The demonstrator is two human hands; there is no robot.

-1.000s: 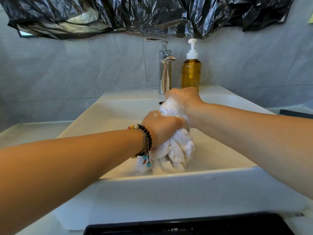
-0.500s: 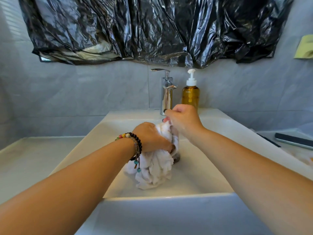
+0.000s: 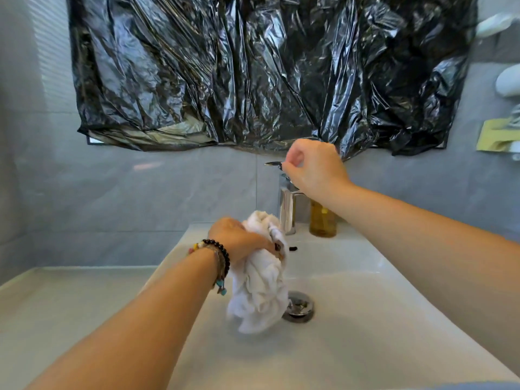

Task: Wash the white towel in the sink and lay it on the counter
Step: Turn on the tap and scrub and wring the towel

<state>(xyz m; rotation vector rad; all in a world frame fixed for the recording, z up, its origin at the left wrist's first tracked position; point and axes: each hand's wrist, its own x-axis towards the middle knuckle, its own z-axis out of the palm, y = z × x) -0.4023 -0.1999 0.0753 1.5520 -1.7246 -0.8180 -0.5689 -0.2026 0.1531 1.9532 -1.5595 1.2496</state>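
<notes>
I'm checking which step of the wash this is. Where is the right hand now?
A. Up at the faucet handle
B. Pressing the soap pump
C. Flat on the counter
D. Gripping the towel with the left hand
A: the right hand is raised at the faucet handle, fingers curled by the lever, while the left hand alone holds the bunched towel over the sink. Whether it grips the lever is unclear.

Towel [image 3: 260,280] hangs over sink [image 3: 365,319], drain [image 3: 298,306] just right, faucet [image 3: 287,209] seemingly behind.
</notes>
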